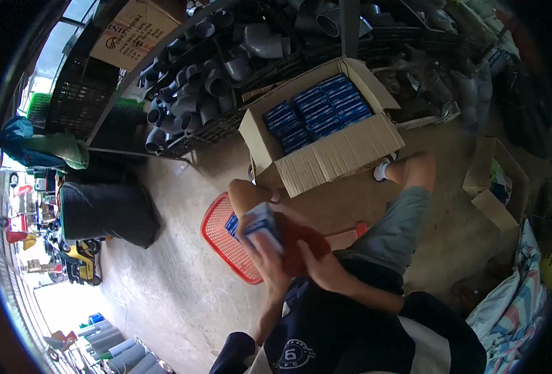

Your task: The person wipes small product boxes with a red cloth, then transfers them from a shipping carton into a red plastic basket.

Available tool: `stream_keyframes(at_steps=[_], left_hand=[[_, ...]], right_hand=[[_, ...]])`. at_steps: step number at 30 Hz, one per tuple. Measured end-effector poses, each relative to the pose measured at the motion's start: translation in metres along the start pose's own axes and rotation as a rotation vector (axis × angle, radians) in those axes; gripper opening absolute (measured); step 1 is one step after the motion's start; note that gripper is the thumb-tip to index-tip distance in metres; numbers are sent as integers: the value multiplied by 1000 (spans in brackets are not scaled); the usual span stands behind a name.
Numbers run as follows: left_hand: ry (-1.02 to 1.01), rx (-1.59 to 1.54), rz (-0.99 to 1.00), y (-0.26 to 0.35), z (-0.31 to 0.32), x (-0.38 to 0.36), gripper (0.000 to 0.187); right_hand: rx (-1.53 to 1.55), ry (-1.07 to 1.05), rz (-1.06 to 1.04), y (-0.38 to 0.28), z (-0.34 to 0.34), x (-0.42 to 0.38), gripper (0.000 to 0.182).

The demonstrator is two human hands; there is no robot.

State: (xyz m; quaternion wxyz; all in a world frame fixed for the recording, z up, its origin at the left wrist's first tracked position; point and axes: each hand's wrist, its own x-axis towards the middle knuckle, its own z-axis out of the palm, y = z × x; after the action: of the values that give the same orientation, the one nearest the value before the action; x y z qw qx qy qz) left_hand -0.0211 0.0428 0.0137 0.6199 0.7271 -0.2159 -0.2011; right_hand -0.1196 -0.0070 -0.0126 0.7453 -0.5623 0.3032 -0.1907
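Observation:
My left hand (pixel 266 252) is wrapped round a small blue-and-white box (pixel 261 225), blurred by motion, over the right side of a red plastic basket (pixel 212 232). My right hand (pixel 318 265) has its fingers against a reddish-brown item (pixel 301 246), too blurred to identify, beside the small box. Behind the held box, part of another blue box (pixel 231 225) shows in the basket. In front of my legs stands an open cardboard carton (pixel 338 157) with rows of blue boxes (pixel 319 106) inside.
Grey pipe fittings (pixel 192 100) fill racks at the back. A dark wrapped roll (pixel 104 212) stands at the left. Another open carton (pixel 497 181) is on the floor at the right, near a striped sack (pixel 516 318). A labelled carton (pixel 129 37) sits at the upper left.

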Motion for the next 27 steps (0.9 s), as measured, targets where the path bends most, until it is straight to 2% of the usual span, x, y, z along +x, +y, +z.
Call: stream_keyframes(at_steps=[1,3,4,5,7,8,10,11,12,13,14,15,17,18,19,20,22,23,26,27], left_hand=[[1,-192,-75,3,3,-3,48],[-131,123,129,-13,-1,-22,44],[-192,279,234,-18,0,-27,42],[-143,308,401,0,13,-21,35],[-77,188,137,7,14,-9,35],[-47,121,7,10,14,-3,34],[15,-101,-170,20,16,11,34],[13,-107,-193,25,13,15,35],[8,-117,-208,27,14,18,36],[-53,-80,-38,2,11,9,40],[-131,31,40,4,9,2,41],[-208,143,119,8,7,-3,42],[-293,315,203,6,5,-16,47],[-353,353,243,8,5,-16,44],[-327,188,137,12,7,-14,42],[-301,22,31,15,9,-10,41],[-205,-23,-11,17,7,1,38],[-155,-49,-30,18,6,8,36],[14,-226,-301,12,-5,28,39],[-41,-76,-243,2,-11,30,50]], right_hand=[[282,24,14,-2,-3,4,43],[841,67,52,-19,-11,19,45],[683,46,-18,-26,-14,19,45],[525,23,-86,-34,-17,17,45],[255,60,-181,-36,-12,12,45],[160,31,-159,-28,-7,4,48],[-43,-29,-134,-7,-2,-11,54],[-72,-24,-127,-11,4,-16,51],[-49,13,-181,-12,1,-7,51],[-19,53,-221,-11,1,-3,51],[18,95,-251,-8,2,-2,51],[249,107,-239,-4,-3,11,52],[373,103,-179,-32,-17,24,51],[434,100,-154,-41,-21,27,51],[167,99,-378,-29,-22,29,51],[93,90,-423,-22,-18,25,51],[-60,80,-514,-12,-8,13,50],[-15,40,-570,-8,-6,14,47],[-272,-202,-671,14,-5,12,46],[-359,-219,-697,8,-5,12,49]])
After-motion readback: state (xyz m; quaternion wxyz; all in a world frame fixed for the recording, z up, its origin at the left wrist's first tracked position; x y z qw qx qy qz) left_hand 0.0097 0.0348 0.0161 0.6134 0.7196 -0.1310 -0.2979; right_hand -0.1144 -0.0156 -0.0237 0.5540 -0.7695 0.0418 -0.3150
